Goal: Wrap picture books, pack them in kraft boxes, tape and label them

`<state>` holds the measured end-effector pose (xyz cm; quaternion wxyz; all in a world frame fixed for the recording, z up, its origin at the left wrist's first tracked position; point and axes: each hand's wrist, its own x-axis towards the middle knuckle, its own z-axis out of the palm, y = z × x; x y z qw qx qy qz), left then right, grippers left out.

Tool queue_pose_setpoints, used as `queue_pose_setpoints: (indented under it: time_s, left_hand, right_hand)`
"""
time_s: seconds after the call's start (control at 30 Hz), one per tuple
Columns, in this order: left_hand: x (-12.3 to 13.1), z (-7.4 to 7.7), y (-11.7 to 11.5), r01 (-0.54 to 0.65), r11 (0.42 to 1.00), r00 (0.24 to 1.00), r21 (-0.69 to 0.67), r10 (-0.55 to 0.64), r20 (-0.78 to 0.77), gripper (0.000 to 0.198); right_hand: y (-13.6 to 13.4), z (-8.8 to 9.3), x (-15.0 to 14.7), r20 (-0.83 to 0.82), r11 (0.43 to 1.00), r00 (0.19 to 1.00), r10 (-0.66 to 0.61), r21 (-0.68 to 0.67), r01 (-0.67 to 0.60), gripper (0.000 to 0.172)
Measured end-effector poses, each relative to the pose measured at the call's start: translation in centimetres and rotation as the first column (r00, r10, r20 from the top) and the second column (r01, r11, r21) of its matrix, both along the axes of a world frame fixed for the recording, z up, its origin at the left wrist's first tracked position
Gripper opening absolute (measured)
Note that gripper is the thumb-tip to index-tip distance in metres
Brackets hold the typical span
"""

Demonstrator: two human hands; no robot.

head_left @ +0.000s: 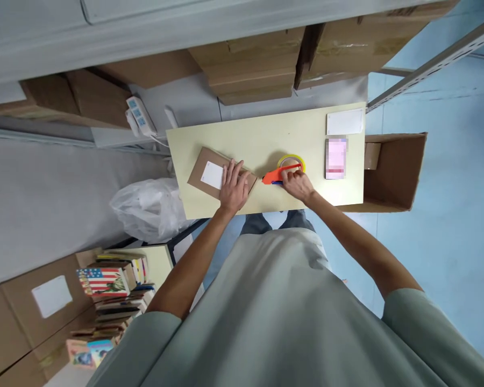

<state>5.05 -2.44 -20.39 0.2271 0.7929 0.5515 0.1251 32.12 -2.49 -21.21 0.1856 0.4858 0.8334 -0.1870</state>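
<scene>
My left hand point(234, 188) lies flat with its fingers spread on a small brown cardboard box point(200, 163), pressing near its right end. A white label point(212, 175) on the box's top is partly under my fingertips. In my closed right hand point(298, 186) is an orange tape dispenser point(272, 176) carrying a roll of yellow-edged tape. Its front end points left and comes close to the box's right corner; I cannot tell whether tape joins them. The box sits at an angle on the pale yellow table point(262, 137).
At the table's right end lie a stack of white labels point(344, 122) and a blurred pink item point(336, 158). An open carton point(399, 172) adjoins that end. Large cartons point(254, 67) fill the shelf behind. A power strip point(141, 115), plastic bag point(149, 209) and books point(105, 282) are leftward.
</scene>
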Motion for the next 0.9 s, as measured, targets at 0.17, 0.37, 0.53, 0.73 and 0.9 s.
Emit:
queue_pose_setpoints:
  time_s: [0.17, 0.37, 0.53, 0.73, 0.9]
  left_hand:
    - [0.3, 0.1, -0.2, -0.003, 1.000, 1.000, 0.003, 0.003, 0.006, 0.042]
    - [-2.1, 0.5, 2.1, -0.139, 0.990, 0.990, 0.008, 0.139, 0.035, 0.057]
    - [-5.5, -0.3, 6.0, -0.589, 0.807, 0.804, 0.048, 0.591, -0.063, 0.077]
    - [-1.9, 0.8, 4.1, -0.348, 0.937, 0.937, -0.034, 0.348, -0.026, 0.065]
    - [1.1, 0.9, 1.9, -0.160, 0.985, 0.987, -0.056, 0.158, -0.040, 0.059]
  right_hand:
    - [4.0, 0.2, -0.2, 0.013, 0.999, 0.999, 0.043, 0.028, -0.043, 0.050]
    - [4.9, 0.5, -0.8, 0.004, 0.993, 0.994, 0.111, 0.040, -0.111, 0.057]
    - [3.5, 0.9, -1.9, -0.027, 0.975, 0.976, 0.216, 0.048, -0.215, 0.051]
    - [-1.7, 0.7, -6.9, -0.148, 0.913, 0.901, 0.408, 0.035, -0.407, 0.047]
    - [-5.7, 0.2, -11.8, -0.267, 0.947, 0.911, 0.314, 0.018, -0.321, 0.037]
